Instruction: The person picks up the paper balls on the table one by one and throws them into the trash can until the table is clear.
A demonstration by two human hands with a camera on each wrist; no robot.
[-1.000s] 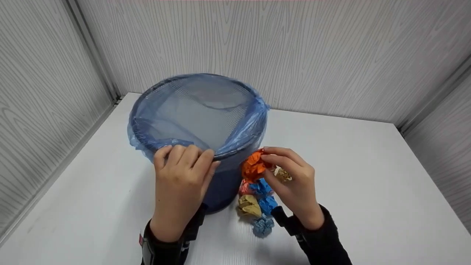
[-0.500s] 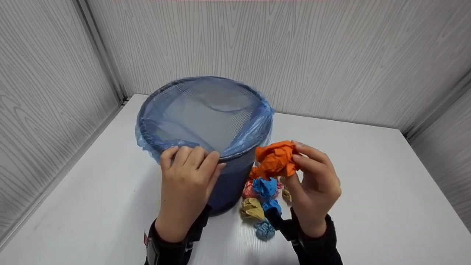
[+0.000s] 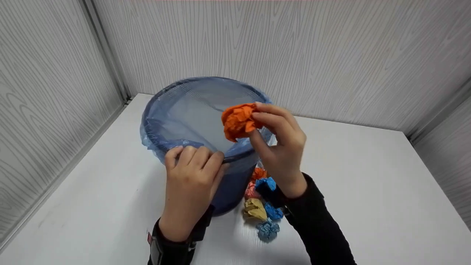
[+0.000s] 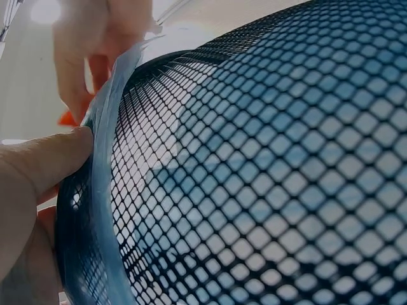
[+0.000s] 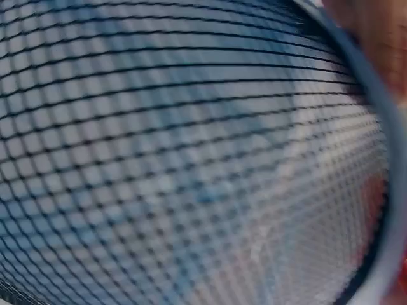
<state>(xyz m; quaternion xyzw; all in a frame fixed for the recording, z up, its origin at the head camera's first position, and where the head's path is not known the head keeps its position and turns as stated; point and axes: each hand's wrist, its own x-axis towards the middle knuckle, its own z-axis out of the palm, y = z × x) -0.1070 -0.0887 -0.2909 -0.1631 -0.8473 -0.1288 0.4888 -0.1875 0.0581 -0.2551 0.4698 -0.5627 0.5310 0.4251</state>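
Note:
My left hand [image 3: 193,184] grips the near rim of a mesh wastebasket [image 3: 230,187], fingers curled over the edge. A thin blue plastic bag [image 3: 176,129] lines the basket and folds over its rim. In the left wrist view the thumb [image 4: 54,155] presses the outside of the lined rim. My right hand [image 3: 283,147] pinches a crumpled orange paper ball [image 3: 237,123] between thumb and fingers, above the right part of the basket's mouth. Dark mesh [image 5: 159,140] fills most of the blurred right wrist view.
Several crumpled paper balls lie on the white table right of the basket: an orange ball [image 3: 259,173], a pink ball [image 3: 251,191], a tan ball [image 3: 254,209], a blue ball [image 3: 273,211] and a grey-blue ball [image 3: 268,230] among them. Wood-grain panels [image 3: 312,55] enclose the table.
My right hand has lifted the orange paper ball from the pile, drawn it right, then carried it up and left over the basket. The left hand keeps its hold on the rim.

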